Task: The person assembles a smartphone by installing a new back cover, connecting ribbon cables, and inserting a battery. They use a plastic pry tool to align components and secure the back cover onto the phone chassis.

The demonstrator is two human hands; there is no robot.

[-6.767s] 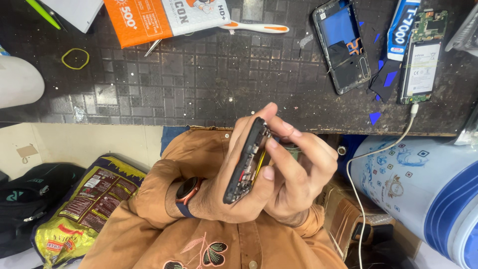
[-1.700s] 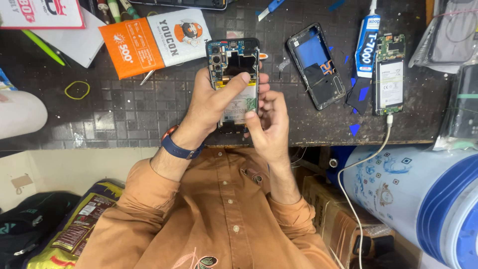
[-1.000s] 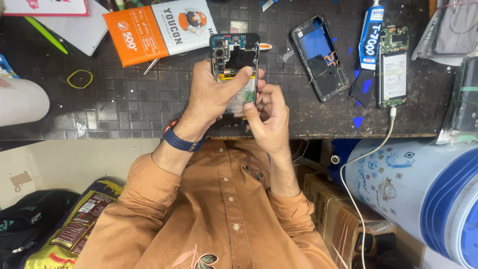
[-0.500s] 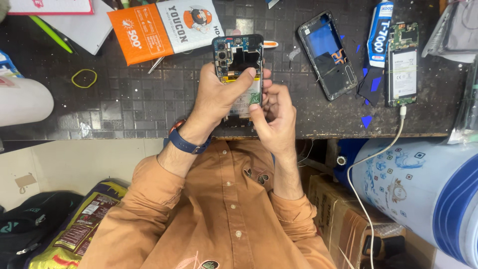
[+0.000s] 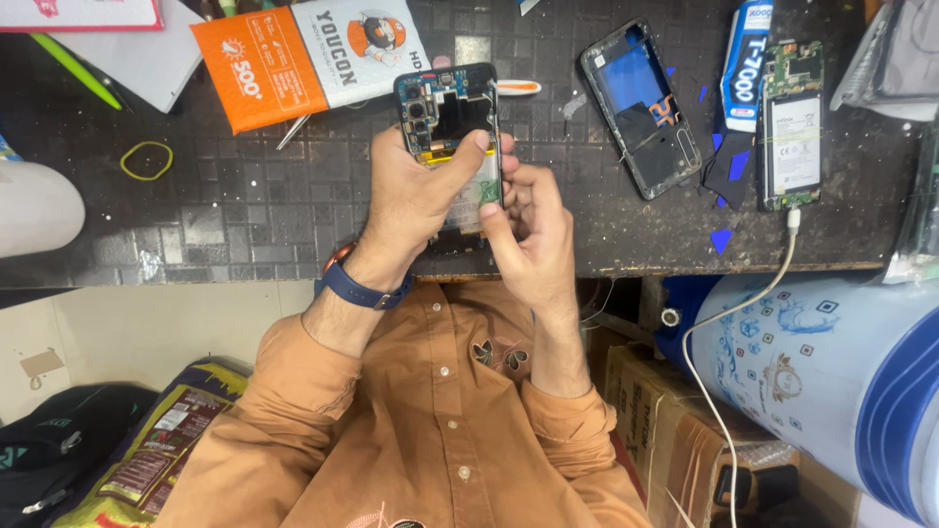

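Note:
An opened phone [image 5: 448,108] with its back off shows camera modules, circuit board and battery. It is held over the dark tiled workbench [image 5: 245,225]. My left hand [image 5: 416,196], with a blue watch on the wrist, grips it from below, thumb pressed across the battery. My right hand [image 5: 533,240] touches the phone's lower right edge with its fingertips. The lower part of the phone is hidden behind both hands.
A detached phone back frame [image 5: 641,108] lies to the right. Past it are a blue glue tube [image 5: 745,64] and another opened phone [image 5: 792,127] on a white cable. An orange and white box [image 5: 308,59], yellow rubber band [image 5: 147,159] and blue-white container [image 5: 831,372] are nearby.
Earlier the phone was held edge-on near my chest; now it faces up over the bench. Over the last second both hands stay on it, with the right fingers shifting slightly at its lower edge.

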